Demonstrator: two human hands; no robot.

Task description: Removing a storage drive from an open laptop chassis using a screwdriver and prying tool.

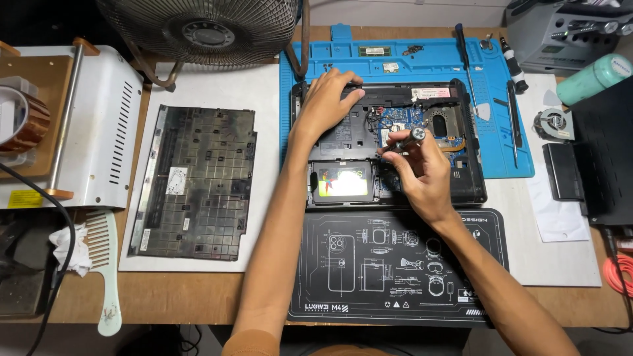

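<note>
Our right hand (422, 173) pinches the screwdriver (410, 137), tip down over the circuit board (402, 118); left hand (328, 102) lies flat, spread, farther left.

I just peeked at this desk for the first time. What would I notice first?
Probably the opened laptop on the blue mat, its insides showing. The left hand rests on it while the right hand holds a screwdriver over the circuit board. To the left lies the removed bottom cover, with a big fan behind.

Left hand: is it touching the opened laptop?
Touching. The head view shows the left hand pressed flat on the opened laptop, with no gap under the palm.
</note>
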